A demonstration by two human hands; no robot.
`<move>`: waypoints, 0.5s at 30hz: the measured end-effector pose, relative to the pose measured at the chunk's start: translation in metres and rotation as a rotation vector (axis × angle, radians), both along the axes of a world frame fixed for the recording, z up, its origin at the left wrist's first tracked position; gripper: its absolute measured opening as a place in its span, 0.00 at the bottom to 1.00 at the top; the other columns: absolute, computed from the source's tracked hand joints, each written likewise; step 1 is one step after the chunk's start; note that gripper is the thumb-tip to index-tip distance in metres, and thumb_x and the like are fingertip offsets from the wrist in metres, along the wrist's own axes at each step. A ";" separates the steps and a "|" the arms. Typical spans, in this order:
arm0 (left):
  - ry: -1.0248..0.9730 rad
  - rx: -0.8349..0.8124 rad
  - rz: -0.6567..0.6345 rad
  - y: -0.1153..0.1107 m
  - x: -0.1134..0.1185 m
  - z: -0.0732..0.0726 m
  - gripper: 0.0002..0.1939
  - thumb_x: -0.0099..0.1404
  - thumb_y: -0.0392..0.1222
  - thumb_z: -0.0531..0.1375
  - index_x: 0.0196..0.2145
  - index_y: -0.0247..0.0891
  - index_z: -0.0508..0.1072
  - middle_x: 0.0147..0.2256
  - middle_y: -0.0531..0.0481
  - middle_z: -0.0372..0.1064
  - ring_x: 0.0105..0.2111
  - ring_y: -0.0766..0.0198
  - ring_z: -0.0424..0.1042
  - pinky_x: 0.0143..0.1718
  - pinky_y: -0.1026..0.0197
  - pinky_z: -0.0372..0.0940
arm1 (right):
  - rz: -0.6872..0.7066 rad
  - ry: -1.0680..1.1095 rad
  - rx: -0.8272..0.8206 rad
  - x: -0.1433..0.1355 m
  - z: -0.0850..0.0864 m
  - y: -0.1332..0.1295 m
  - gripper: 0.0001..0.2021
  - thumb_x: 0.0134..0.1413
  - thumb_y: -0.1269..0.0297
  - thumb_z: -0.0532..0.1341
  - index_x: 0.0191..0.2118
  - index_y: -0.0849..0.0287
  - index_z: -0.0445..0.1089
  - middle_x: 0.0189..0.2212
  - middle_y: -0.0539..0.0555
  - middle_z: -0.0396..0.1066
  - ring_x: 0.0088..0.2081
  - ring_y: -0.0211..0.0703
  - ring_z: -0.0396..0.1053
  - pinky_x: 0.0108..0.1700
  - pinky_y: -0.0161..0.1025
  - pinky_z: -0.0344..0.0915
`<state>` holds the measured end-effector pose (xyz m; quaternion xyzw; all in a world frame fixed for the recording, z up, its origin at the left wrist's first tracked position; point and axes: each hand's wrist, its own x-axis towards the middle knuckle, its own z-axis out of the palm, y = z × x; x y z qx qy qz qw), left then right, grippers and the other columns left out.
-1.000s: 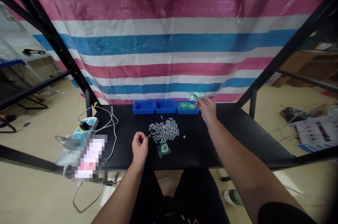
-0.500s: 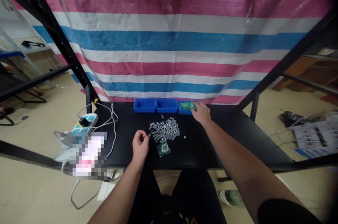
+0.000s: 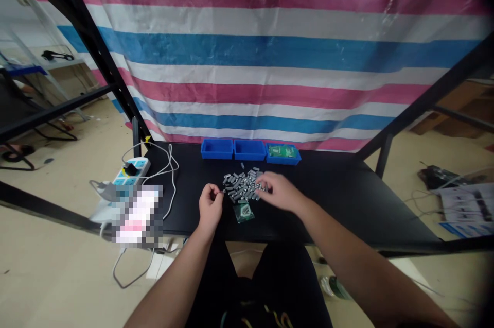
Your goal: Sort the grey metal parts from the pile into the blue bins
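A pile of small grey metal pieces (image 3: 241,186), some like short cylinders, lies on the black table. My right hand (image 3: 281,191) is over the right side of this pile, thumb and fingers apart, slightly blurred, with nothing visible in it. Left of the pile, my left hand (image 3: 211,208) has its fingers curled and pinched together; whatever they hold is too small to make out. A small clear bag with green and white contents (image 3: 244,212) lies just in front of the pile. Several green packets (image 3: 283,151) sit in the right blue bin (image 3: 283,161).
Two more blue bins, the left (image 3: 217,155) and the middle (image 3: 249,155), stand beside it along the back edge. A power strip (image 3: 131,171) with white cables (image 3: 173,184) occupies the table's left side. A striped sheet (image 3: 254,96) hangs behind, between black frame posts.
My right hand has left the green packet in the right bin and come back toward me to the metal pile. My left hand stays pinched beside the pile. The view has shifted slightly.
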<state>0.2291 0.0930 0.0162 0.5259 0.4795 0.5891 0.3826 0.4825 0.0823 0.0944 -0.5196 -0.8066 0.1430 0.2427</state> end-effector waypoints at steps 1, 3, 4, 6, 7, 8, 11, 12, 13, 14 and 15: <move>-0.005 -0.002 -0.001 0.000 0.000 0.001 0.07 0.59 0.36 0.60 0.28 0.39 0.63 0.27 0.56 0.59 0.28 0.66 0.58 0.32 0.64 0.54 | 0.089 -0.015 -0.019 -0.014 -0.001 -0.017 0.11 0.56 0.58 0.65 0.45 0.52 0.75 0.39 0.53 0.72 0.40 0.46 0.70 0.44 0.42 0.68; -0.015 -0.010 -0.003 0.000 0.000 0.002 0.07 0.58 0.36 0.61 0.28 0.39 0.63 0.26 0.56 0.59 0.27 0.66 0.58 0.31 0.64 0.55 | 0.143 -0.048 -0.005 -0.038 -0.010 -0.047 0.18 0.51 0.57 0.70 0.49 0.51 0.74 0.44 0.55 0.71 0.46 0.49 0.70 0.48 0.45 0.68; -0.018 -0.013 -0.003 -0.001 0.000 0.003 0.07 0.58 0.36 0.61 0.28 0.40 0.63 0.26 0.56 0.59 0.27 0.66 0.58 0.31 0.64 0.55 | 0.130 -0.059 0.007 -0.047 -0.016 -0.059 0.21 0.49 0.58 0.71 0.50 0.52 0.73 0.46 0.56 0.70 0.47 0.51 0.69 0.50 0.47 0.68; -0.027 -0.014 0.003 -0.001 0.001 0.003 0.07 0.58 0.36 0.61 0.27 0.40 0.63 0.26 0.56 0.58 0.27 0.67 0.58 0.31 0.64 0.55 | 0.063 -0.054 0.031 -0.059 -0.031 -0.077 0.20 0.52 0.61 0.69 0.52 0.53 0.73 0.48 0.57 0.69 0.48 0.53 0.68 0.51 0.50 0.68; -0.033 -0.013 0.003 -0.001 0.001 0.004 0.07 0.58 0.36 0.61 0.27 0.40 0.63 0.26 0.56 0.58 0.27 0.67 0.58 0.31 0.64 0.55 | 0.029 -0.039 0.044 -0.062 -0.039 -0.083 0.19 0.53 0.63 0.67 0.52 0.53 0.72 0.48 0.58 0.69 0.47 0.53 0.68 0.51 0.51 0.68; -0.040 -0.011 0.003 -0.001 0.001 0.003 0.07 0.57 0.36 0.61 0.27 0.40 0.63 0.26 0.56 0.58 0.26 0.67 0.58 0.31 0.65 0.55 | 0.005 -0.025 0.059 -0.065 -0.045 -0.088 0.18 0.54 0.64 0.66 0.52 0.52 0.72 0.48 0.58 0.69 0.47 0.53 0.68 0.51 0.52 0.68; -0.046 -0.006 0.000 -0.001 0.001 0.002 0.08 0.57 0.36 0.61 0.27 0.39 0.63 0.25 0.56 0.58 0.26 0.67 0.58 0.30 0.65 0.54 | -0.017 0.002 0.092 -0.065 -0.057 -0.100 0.18 0.53 0.63 0.67 0.51 0.52 0.73 0.48 0.59 0.68 0.47 0.54 0.67 0.50 0.53 0.68; -0.043 -0.004 -0.001 -0.001 0.001 0.001 0.08 0.57 0.36 0.61 0.27 0.39 0.63 0.25 0.56 0.58 0.26 0.67 0.58 0.30 0.65 0.54 | -0.012 0.000 0.101 -0.063 -0.059 -0.103 0.19 0.52 0.62 0.68 0.51 0.51 0.74 0.48 0.59 0.68 0.46 0.54 0.67 0.49 0.53 0.68; -0.040 -0.004 0.000 0.000 0.001 0.001 0.08 0.58 0.36 0.61 0.27 0.39 0.63 0.25 0.56 0.58 0.26 0.67 0.58 0.30 0.65 0.54 | -0.003 -0.005 0.111 -0.062 -0.061 -0.106 0.19 0.52 0.62 0.68 0.51 0.51 0.74 0.46 0.59 0.68 0.45 0.53 0.67 0.48 0.52 0.68; -0.038 -0.005 -0.002 0.000 0.001 0.000 0.08 0.58 0.36 0.61 0.27 0.39 0.63 0.25 0.56 0.58 0.26 0.67 0.58 0.30 0.65 0.54 | 0.009 -0.013 0.123 -0.060 -0.062 -0.109 0.17 0.54 0.63 0.68 0.50 0.50 0.75 0.43 0.58 0.69 0.43 0.52 0.68 0.46 0.51 0.69; -0.038 -0.006 -0.004 0.000 0.001 0.000 0.08 0.58 0.36 0.61 0.27 0.39 0.63 0.25 0.56 0.58 0.26 0.67 0.57 0.30 0.65 0.54 | 0.025 -0.019 0.136 -0.058 -0.063 -0.111 0.14 0.56 0.64 0.66 0.48 0.50 0.77 0.39 0.57 0.69 0.40 0.50 0.68 0.43 0.49 0.68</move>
